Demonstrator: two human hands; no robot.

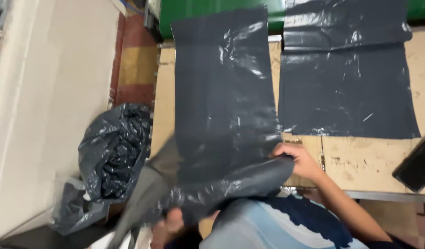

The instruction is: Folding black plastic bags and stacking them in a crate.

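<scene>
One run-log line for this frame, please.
right hand: grips edge of dark plastic sheet | left hand: under sheet's near end, blurred | flat sheet on table | crumpled bag beside table

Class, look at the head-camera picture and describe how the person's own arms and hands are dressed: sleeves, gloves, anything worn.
Both hands are bare, without gloves. The right hand leads to an uncovered forearm; no watch, ring or sleeve shows. The left hand is blurred and only partly visible. Below is a light blue and dark navy garment.
</scene>
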